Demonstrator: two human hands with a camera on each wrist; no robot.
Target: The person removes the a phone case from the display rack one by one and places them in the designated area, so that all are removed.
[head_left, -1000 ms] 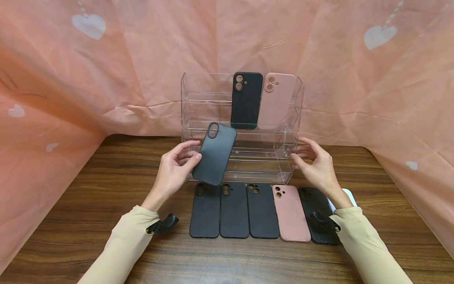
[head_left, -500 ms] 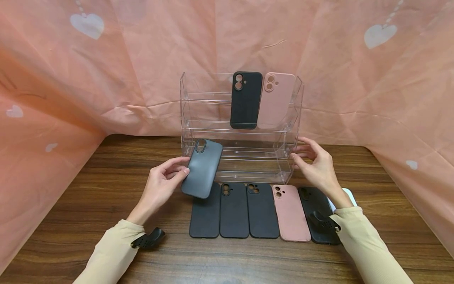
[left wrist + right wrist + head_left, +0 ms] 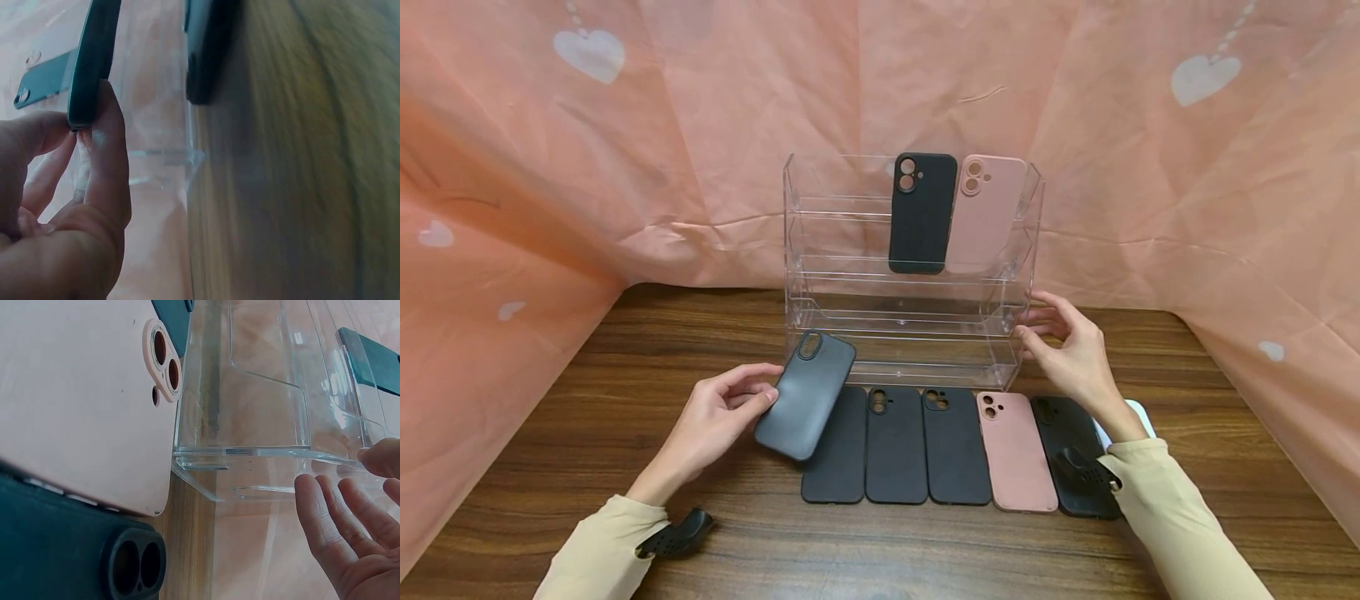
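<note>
My left hand [image 3: 718, 412] pinches a black phone case [image 3: 807, 396] by its left edge, thumb on its back. The case is tilted and raised, overlapping the leftmost black case [image 3: 838, 471] of a row. In the left wrist view the held case [image 3: 94, 69] is seen edge-on between thumb and fingers. My right hand [image 3: 1071, 350] is at the right side of a clear acrylic tiered rack [image 3: 917, 337]. Its fingers are loosely bent and hold no case; in the right wrist view the fingertips [image 3: 307, 487] lie close to the rack's side panel, contact unclear.
On the rack's upper tier stand a black case [image 3: 922, 217] and a pink case [image 3: 987, 217]. In front of the rack lie more black cases [image 3: 897, 450], a pink case [image 3: 1017, 454] and a partly covered white item [image 3: 1138, 410]. A pink curtain [image 3: 715, 150] hangs behind.
My left hand has drawn the black case down and left, away from the rack front and toward the left end of the row. My right hand has stayed by the rack's side.
</note>
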